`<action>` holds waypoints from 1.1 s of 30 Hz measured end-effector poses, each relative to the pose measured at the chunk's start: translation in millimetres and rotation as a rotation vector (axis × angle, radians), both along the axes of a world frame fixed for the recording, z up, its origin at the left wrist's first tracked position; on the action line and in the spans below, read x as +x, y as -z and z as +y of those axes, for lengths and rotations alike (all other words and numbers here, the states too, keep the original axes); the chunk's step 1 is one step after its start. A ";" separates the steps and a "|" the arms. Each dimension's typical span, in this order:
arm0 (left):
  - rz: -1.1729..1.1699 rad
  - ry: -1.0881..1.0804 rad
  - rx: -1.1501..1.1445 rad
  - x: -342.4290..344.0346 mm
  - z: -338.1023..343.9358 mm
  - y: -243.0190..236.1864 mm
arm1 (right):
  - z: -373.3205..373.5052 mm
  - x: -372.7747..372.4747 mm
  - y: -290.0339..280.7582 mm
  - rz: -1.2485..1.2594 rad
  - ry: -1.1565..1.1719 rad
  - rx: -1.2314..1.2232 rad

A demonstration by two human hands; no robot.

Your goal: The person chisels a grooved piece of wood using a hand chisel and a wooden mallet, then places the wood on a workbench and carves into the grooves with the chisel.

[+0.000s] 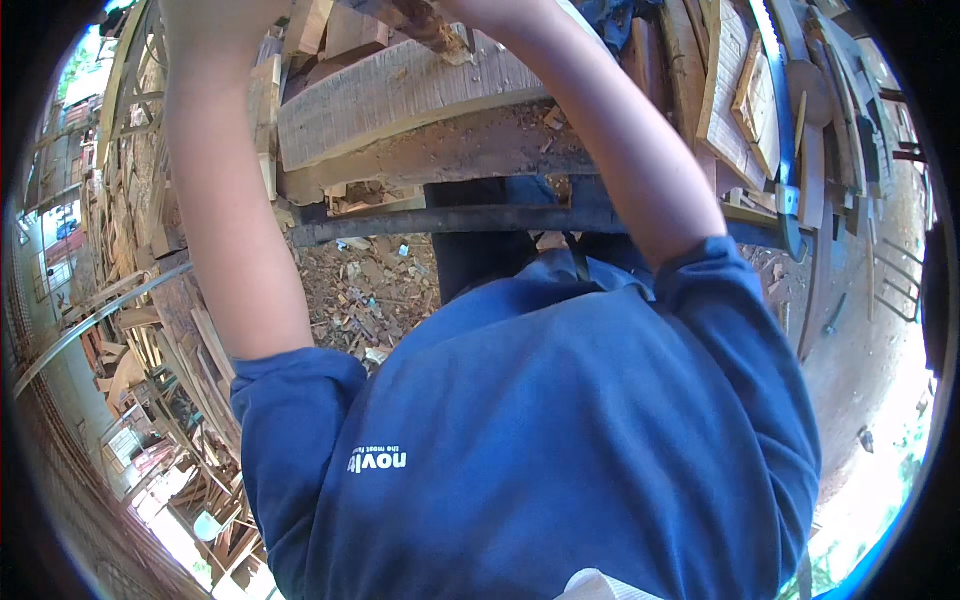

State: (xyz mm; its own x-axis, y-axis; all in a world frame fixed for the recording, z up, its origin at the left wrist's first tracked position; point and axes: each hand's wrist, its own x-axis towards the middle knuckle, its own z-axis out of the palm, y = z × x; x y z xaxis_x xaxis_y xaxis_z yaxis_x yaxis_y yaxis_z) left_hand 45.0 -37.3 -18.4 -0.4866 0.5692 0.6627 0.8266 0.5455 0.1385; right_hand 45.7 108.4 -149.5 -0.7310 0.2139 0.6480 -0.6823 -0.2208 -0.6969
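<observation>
My bare forearms reach up past the top edge of the view. My left hand point(225, 18) is cut off there, and its fingers are out of sight. My right hand point(500, 12) is also mostly cut off, beside a rough brown stick of wood point(420, 28) with a splintered end; whether it grips the stick I cannot tell. Below the stick lies a pale, rough-sawn board point(400, 95), resting on a weathered brown timber point(420, 145). Short wood offcuts point(345, 35) are piled around the top of the view.
A dark bar point(400, 225) runs across near my legs, above ground littered with wood scraps point(360, 285). At right stand leaning boards point(730, 100), a blue-framed saw point(787, 160) and metal tools. Stacked lumber and debris point(150, 310) crowd the left side.
</observation>
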 end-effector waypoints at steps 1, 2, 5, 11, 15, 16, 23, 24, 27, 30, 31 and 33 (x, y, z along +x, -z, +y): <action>-0.012 -0.031 0.040 -1.9 -6.1 5.5 | -4.4 11.5 -8.4 -0.076 -0.150 -0.034; -0.011 -0.026 0.039 -2.8 -6.1 6.1 | -2.7 16.5 -16.9 -0.144 -0.291 -0.066; 0.084 0.000 0.032 4.7 0.0 5.8 | 14.8 -4.7 -18.2 -0.036 -0.178 -0.030; -0.040 0.034 -0.062 4.9 -12.7 -6.4 | 5.3 -1.7 16.3 -0.096 0.027 -0.048; 0.031 -0.062 0.006 0.8 -27.0 7.6 | 0.2 -2.9 8.5 -0.036 -0.013 -0.016; 0.064 -0.081 0.012 2.2 -28.5 8.5 | 5.5 -3.3 3.5 -0.037 -0.015 -0.013; -0.028 -0.054 0.007 -5.8 -40.0 5.9 | 11.1 -13.9 16.3 -0.001 0.150 0.028; 0.034 -0.086 0.006 -1.7 -36.6 7.9 | 7.5 -1.9 8.6 -0.215 -0.016 -0.063; 0.132 -0.152 -0.027 15.0 -18.9 7.8 | 3.0 -3.2 12.4 -0.136 -0.053 -0.086; 0.141 -0.273 -0.054 3.8 -27.3 5.9 | 20.7 -7.1 2.5 -0.058 0.049 0.001; 0.117 -0.372 -0.058 1.8 -29.1 2.3 | 25.2 -7.0 -6.6 -0.020 0.073 -0.035; 0.192 -0.455 -0.067 2.0 -13.7 4.7 | 24.4 3.8 -25.1 0.035 0.200 -0.059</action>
State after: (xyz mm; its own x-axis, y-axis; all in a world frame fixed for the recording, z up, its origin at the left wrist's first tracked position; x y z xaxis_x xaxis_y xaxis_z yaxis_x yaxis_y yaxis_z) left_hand 47.0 -51.1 -23.1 -0.5685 0.3721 0.7338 0.5097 0.8594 -0.0409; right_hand 49.5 132.8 -124.4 -0.6473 0.3907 0.6545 -0.7405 -0.1186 -0.6615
